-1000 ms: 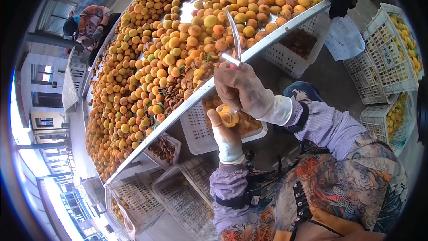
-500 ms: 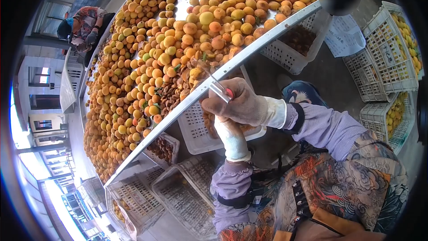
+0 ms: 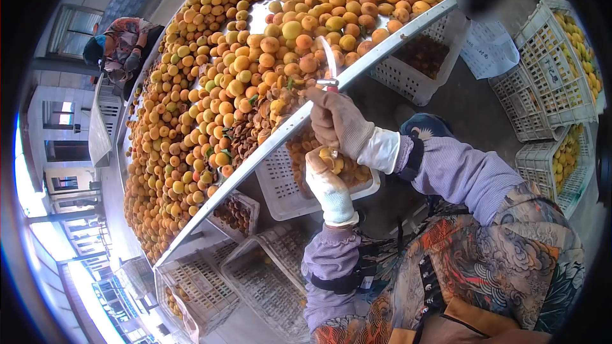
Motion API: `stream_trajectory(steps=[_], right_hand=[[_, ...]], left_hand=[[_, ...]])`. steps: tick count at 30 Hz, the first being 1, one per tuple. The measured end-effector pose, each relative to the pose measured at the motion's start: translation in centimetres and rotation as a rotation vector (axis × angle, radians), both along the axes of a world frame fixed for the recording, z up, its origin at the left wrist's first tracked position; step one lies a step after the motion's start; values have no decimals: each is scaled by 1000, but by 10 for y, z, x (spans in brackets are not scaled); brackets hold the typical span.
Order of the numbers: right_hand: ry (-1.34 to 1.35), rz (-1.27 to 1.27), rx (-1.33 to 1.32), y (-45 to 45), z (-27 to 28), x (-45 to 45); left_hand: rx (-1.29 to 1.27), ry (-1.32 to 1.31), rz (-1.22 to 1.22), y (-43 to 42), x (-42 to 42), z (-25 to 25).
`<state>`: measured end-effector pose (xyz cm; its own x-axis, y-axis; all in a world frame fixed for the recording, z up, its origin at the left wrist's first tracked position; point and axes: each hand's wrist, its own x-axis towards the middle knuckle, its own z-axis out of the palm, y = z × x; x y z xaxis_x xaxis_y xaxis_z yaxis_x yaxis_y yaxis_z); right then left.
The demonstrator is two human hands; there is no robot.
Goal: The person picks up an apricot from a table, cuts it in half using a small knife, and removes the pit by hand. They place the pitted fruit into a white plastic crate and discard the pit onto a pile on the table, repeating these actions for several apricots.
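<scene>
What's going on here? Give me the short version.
A person works at a table heaped with orange-yellow fruit. Their gloved right hand grips a curved knife, its blade pointing away from the fruit piece held in the gloved left hand. A white crate below the table's edge has more fruit in it. Another person is by the table's other side.

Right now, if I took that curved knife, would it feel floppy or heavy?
The knife would probably feel stiff: its slim blade juts beyond the right hand without drooping. It is likely fairly light, since the blade looks narrow. Its weight may sit towards the handle, where a thick metal collar shows.
</scene>
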<state>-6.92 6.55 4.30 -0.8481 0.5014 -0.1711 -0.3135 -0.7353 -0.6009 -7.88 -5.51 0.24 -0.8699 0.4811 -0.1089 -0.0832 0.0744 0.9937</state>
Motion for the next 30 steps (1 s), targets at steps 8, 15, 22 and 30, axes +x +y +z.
stream_trajectory(steps=[8,15,22,30], right_hand=[[3,66,-405,9,-6,-2],[-7,62,-462,10,-7,-4],[92,85,-622,13,-10,-7],[75,-36,-292,14,6,2]], left_hand=[[71,104,35,3,9,3],[52,159,63,4,8,3],[162,74,153,16,12,15],[384,-267,-65,17,-5,5]])
